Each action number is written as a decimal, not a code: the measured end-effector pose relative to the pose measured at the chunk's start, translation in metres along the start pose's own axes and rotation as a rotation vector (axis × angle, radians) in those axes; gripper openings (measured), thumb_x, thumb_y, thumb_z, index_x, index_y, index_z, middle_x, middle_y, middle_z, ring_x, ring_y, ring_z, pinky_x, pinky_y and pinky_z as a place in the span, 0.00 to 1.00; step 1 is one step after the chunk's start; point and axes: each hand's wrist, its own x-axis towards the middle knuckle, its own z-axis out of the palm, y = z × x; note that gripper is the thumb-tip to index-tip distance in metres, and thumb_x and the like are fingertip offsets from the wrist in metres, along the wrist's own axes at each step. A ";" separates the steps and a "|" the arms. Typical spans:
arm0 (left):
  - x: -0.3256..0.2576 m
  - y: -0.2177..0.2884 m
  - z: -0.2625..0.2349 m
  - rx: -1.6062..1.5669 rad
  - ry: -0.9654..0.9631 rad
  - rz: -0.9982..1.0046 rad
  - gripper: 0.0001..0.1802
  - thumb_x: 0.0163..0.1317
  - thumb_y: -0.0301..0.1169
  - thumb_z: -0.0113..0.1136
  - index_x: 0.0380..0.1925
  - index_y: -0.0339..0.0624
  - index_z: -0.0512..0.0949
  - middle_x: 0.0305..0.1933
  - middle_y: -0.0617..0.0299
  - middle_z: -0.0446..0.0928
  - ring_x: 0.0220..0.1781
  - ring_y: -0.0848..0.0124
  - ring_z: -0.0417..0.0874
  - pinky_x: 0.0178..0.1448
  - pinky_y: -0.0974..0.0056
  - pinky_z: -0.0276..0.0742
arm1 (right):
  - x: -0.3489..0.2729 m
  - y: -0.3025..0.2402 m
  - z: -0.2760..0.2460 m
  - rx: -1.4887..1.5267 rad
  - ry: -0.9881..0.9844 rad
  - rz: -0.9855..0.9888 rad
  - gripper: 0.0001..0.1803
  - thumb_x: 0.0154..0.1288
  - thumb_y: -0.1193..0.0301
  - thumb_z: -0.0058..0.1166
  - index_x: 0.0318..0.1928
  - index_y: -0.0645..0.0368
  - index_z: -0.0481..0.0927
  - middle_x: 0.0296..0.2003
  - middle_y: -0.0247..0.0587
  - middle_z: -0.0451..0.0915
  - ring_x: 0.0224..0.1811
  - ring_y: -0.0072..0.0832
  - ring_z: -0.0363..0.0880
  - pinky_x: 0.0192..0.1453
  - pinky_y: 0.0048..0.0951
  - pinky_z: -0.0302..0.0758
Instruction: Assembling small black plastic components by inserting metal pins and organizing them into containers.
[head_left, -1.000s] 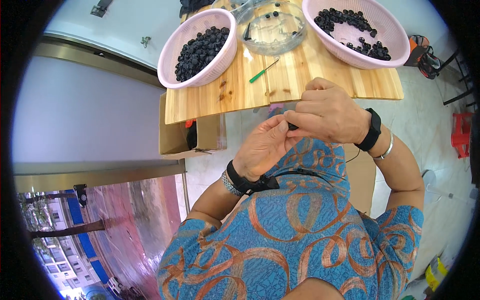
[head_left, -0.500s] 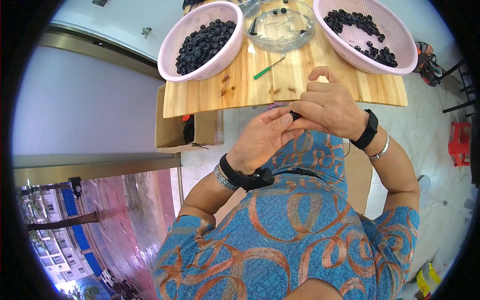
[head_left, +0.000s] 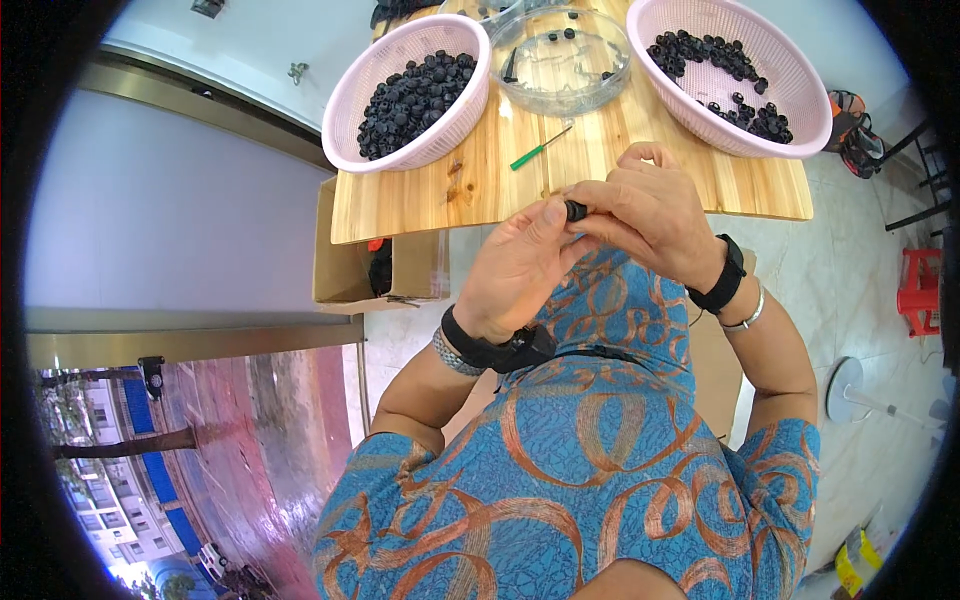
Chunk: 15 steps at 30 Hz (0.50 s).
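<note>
Just off the table's near edge, both hands meet around a small black round part (head_left: 575,211). My left hand (head_left: 518,262) pinches its left side between thumb and fingers. From the right, my right hand (head_left: 655,212) grips the same part with thumb and index finger, the other fingers curled. Its exact kind is too small to make out. A pink basket (head_left: 332,128) at the left holds a heap of similar black parts (head_left: 415,105). Another pink basket (head_left: 800,85) at the right holds fewer black parts (head_left: 705,52), spread in loose groups.
Between the baskets stands a clear round plastic tray (head_left: 550,103) with several black pieces. A green-handled screwdriver (head_left: 535,154) lies on the wooden table (head_left: 400,212). Under its left side is an open cardboard box (head_left: 336,255). A red stool (head_left: 918,285) stands at the far right.
Both hands have shifted slightly left, still joined at the black part. More of the part shows between the fingertips now. The whole view has tilted a little.
</note>
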 end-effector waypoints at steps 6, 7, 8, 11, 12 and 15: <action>-0.003 -0.007 -0.008 0.132 -0.028 0.063 0.21 0.68 0.36 0.42 0.55 0.32 0.65 0.52 0.57 0.71 0.54 0.70 0.72 0.59 0.63 0.68 | 0.001 -0.009 -0.006 -0.067 0.002 -0.012 0.12 0.51 0.65 0.59 0.37 0.52 0.77 0.19 0.29 0.70 0.21 0.27 0.68 0.38 0.29 0.64; -0.005 -0.007 -0.007 0.132 -0.028 0.063 0.21 0.68 0.36 0.42 0.55 0.32 0.65 0.52 0.57 0.71 0.54 0.70 0.72 0.59 0.63 0.68 | 0.002 -0.010 -0.007 -0.091 0.000 -0.014 0.13 0.51 0.65 0.59 0.37 0.52 0.77 0.19 0.29 0.70 0.21 0.27 0.68 0.38 0.29 0.65; -0.007 -0.008 -0.003 0.181 -0.010 0.119 0.21 0.69 0.36 0.43 0.55 0.31 0.64 0.52 0.58 0.71 0.54 0.72 0.72 0.59 0.64 0.68 | 0.001 -0.011 -0.005 -0.090 0.000 -0.015 0.13 0.51 0.65 0.59 0.37 0.52 0.77 0.19 0.29 0.70 0.21 0.27 0.68 0.38 0.29 0.65; -0.009 -0.010 0.001 0.261 0.015 0.222 0.21 0.68 0.35 0.42 0.54 0.28 0.64 0.53 0.55 0.70 0.55 0.70 0.71 0.60 0.64 0.66 | 0.001 -0.015 -0.001 -0.031 0.043 0.003 0.12 0.51 0.64 0.59 0.37 0.52 0.77 0.19 0.29 0.72 0.21 0.26 0.69 0.39 0.29 0.65; -0.009 -0.010 0.001 0.292 0.026 0.271 0.21 0.68 0.34 0.42 0.52 0.26 0.64 0.54 0.51 0.69 0.56 0.67 0.71 0.61 0.63 0.65 | 0.001 -0.016 -0.001 -0.025 0.043 0.019 0.12 0.52 0.64 0.59 0.37 0.52 0.78 0.20 0.29 0.73 0.22 0.27 0.70 0.40 0.29 0.65; -0.010 -0.010 -0.002 0.428 0.008 0.329 0.20 0.68 0.33 0.44 0.52 0.26 0.64 0.53 0.52 0.70 0.56 0.69 0.71 0.60 0.65 0.65 | 0.002 -0.017 -0.001 -0.016 0.025 0.032 0.12 0.52 0.64 0.59 0.37 0.52 0.78 0.20 0.30 0.74 0.23 0.27 0.71 0.41 0.30 0.66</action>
